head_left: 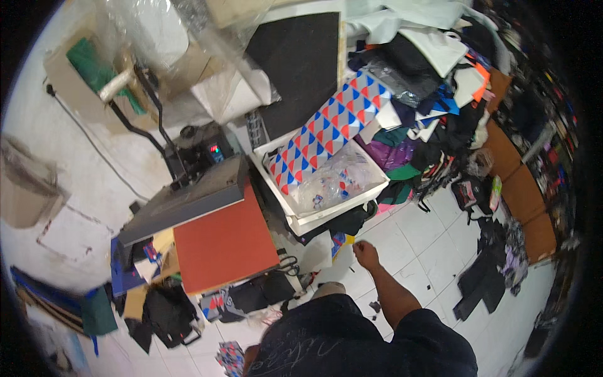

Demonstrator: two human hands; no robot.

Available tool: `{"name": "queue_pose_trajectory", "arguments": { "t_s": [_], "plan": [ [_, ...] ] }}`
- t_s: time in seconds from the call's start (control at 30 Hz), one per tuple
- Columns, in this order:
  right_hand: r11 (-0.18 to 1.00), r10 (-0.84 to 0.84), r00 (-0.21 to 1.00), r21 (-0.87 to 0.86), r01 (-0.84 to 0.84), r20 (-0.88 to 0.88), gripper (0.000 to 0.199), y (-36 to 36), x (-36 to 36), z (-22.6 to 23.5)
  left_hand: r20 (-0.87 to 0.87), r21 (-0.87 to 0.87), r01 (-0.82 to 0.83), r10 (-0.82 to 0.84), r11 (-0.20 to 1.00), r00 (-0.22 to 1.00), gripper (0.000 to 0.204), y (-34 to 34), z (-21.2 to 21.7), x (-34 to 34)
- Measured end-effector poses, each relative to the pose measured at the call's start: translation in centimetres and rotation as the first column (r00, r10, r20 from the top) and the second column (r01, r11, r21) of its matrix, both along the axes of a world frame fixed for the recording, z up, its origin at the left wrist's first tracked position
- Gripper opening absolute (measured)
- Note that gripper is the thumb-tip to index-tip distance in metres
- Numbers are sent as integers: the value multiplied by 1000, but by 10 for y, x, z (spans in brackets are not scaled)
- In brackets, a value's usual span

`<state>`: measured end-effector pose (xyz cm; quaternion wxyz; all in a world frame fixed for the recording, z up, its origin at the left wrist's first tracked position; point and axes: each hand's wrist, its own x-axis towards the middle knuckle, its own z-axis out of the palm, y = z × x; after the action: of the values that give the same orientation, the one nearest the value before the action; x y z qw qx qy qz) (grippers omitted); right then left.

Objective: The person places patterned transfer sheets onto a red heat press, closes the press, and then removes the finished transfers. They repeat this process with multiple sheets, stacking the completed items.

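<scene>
My right hand (365, 254) is stretched out ahead of me over the white tiles, its fingers curled closed. Just beside its fingertips is a small blue and yellow piece (340, 243); I cannot tell whether the fingers touch it. At the lower edge, only a bit of my left hand or wrist (250, 357) shows past my dark shirt, fingers hidden. Right by it is a bundle of red, blue and grey patterned pieces (230, 358). A heat press stands at the left, its dark upper plate (188, 204) raised over a red-brown lower pad (226, 248).
A white crate (333, 212) holds clear plastic and a long patterned sheet (330, 129). Black-handled scissors (289, 265) lie beside the press. Heaped fabrics (433, 100) fill the back right. Dark cloth (483, 276) lies on the right floor, a black bag (166, 314) at the left.
</scene>
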<state>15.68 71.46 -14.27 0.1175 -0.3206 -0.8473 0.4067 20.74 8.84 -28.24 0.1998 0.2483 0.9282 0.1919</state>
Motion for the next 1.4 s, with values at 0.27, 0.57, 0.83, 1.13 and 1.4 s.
{"name": "queue_pose_trajectory", "arguments": {
  "t_s": [0.27, 0.57, 0.83, 1.13, 1.4],
  "plan": [
    [917, 390, 920, -102, -386, 23, 29, 0, -73, 46, 608, -31, -841, 678, 540, 413, 29, 30, 106, 50],
    [562, 819, 568, -312, -766, 82, 26, -113, -78, 13, 558, -136, -947, 812, 290, 169, 43, 131, 189, 4],
    [238, 969, 228, -120, -964, 94, 39, -168, -81, 3, 323, -81, -877, 845, 473, 426, 41, 140, 186, -5],
    [358, 856, 383, 136, -924, 347, 76, -218, -98, 11, 358, 32, -845, 783, 533, 508, 38, 109, 189, -56],
    [494, 727, 539, 222, -841, 424, 83, -246, -89, 25, 327, 114, -640, 579, 760, 746, 46, 85, 158, -131]
  ]
}}
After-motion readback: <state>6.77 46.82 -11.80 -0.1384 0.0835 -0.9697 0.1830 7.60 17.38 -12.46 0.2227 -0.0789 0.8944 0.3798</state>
